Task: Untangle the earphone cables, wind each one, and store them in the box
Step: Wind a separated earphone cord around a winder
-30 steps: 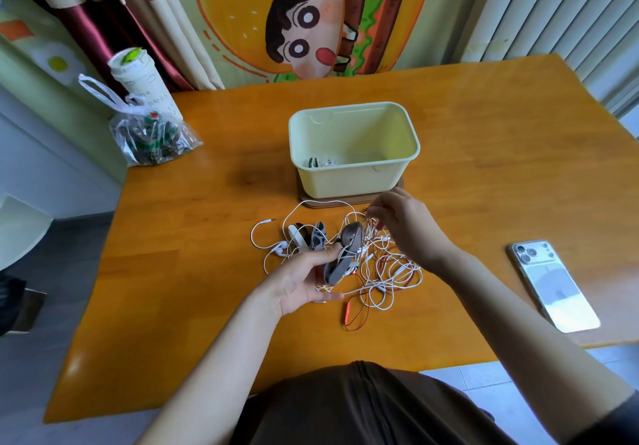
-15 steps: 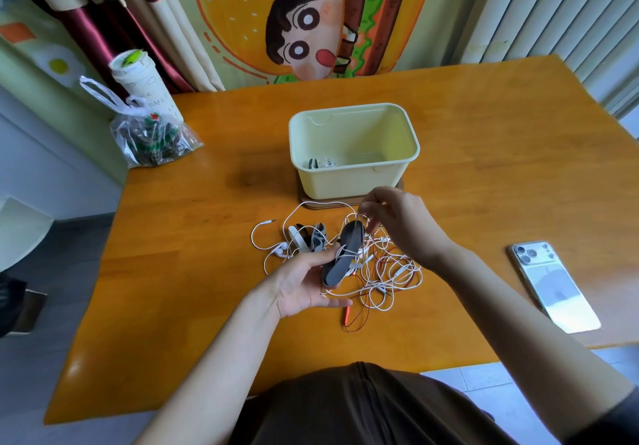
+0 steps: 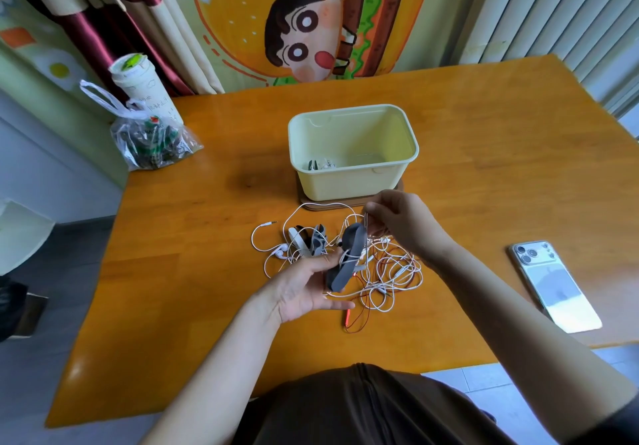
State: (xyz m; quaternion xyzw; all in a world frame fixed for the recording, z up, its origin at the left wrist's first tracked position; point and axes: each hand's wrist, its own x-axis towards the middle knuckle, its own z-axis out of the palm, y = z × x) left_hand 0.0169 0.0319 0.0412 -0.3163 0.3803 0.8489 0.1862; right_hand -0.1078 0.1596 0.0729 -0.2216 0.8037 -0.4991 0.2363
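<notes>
head view: tangled earphone cables (image 3: pixel 390 271) lie on the table (image 3: pixel 207 306) just in front of the box (image 3: pixel 352 185). left hand (image 3: pixel 304 289), palm up, grips a grey strap (image 3: pixel 345 264) caught in them. right hand (image 3: pixel 404 223) pinches one strand near the box front. wound earphone (image 3: pixel 320 165) inside the box.

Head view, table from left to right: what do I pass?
Plastic bag → left hand, holding a grey strap → right hand, pinching the cables → phone. The box overlaps both hands, so it is left out.
</notes>
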